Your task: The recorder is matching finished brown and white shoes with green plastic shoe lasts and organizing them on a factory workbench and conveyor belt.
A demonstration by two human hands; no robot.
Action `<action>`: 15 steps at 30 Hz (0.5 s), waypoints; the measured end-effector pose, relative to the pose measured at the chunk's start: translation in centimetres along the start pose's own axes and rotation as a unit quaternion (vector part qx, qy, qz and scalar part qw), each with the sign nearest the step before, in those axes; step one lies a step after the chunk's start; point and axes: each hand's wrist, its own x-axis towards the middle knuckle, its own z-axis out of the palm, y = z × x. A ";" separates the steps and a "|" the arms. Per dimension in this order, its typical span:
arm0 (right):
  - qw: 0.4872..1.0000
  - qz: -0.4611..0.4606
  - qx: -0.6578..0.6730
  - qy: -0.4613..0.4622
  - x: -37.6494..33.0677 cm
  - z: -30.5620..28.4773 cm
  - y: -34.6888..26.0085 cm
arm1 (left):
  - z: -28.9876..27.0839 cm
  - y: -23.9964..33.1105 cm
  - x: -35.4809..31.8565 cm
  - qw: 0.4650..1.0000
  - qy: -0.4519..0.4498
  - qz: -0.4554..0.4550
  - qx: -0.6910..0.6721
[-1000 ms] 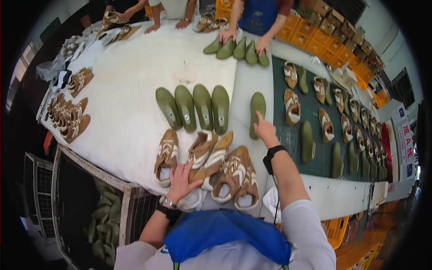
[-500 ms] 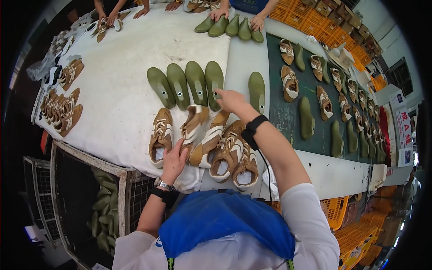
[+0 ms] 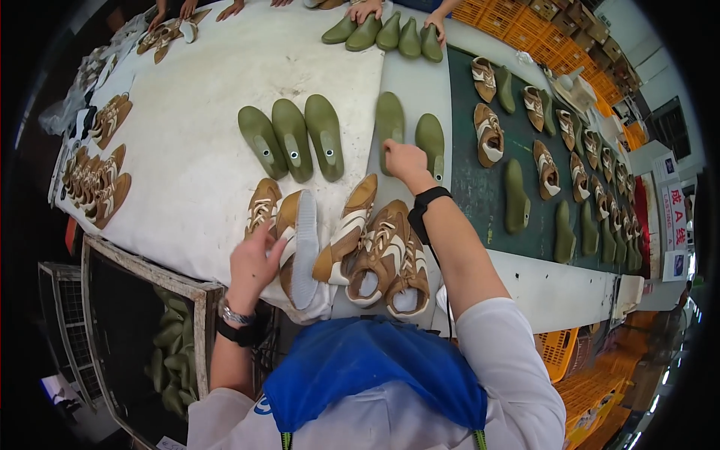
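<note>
With our right hand (image 3: 406,162) we pinch a green, plastic-looking foot-shaped last (image 3: 389,114) by its heel end, probably for control, on the pale desk (image 3: 195,90), while our left hand (image 3: 255,262), fingers apart, is beside a brown-and-white sneaker (image 3: 304,247) tipped sole-outward.
</note>
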 end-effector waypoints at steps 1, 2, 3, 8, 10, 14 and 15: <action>1.000 0.009 0.001 0.004 -0.1 -0.2 1.5 | -0.6 0.5 1.7 0.999 0.022 0.022 -0.010; 1.000 0.013 -0.007 -0.007 -0.4 -0.5 2.4 | -1.4 0.6 3.2 0.998 0.048 0.039 -0.016; 1.000 0.020 -0.016 -0.016 -0.6 -0.7 3.3 | -1.6 0.3 5.2 0.998 0.048 0.047 -0.014; 0.995 -0.043 -0.086 -0.030 -1.0 -2.6 1.3 | 1.5 -4.6 16.9 0.994 0.052 0.092 0.008; 0.995 -0.095 -0.012 -0.037 -1.3 -2.9 -2.9 | 3.5 -7.4 20.1 0.997 0.058 0.034 0.027; 0.983 -0.119 0.103 -0.091 -0.9 -1.7 -8.8 | 6.8 -7.7 23.4 0.985 -0.004 -0.158 -0.062; 0.983 -0.109 0.118 -0.091 -0.3 -0.6 -9.1 | 7.4 -6.5 23.2 0.986 0.010 -0.162 -0.034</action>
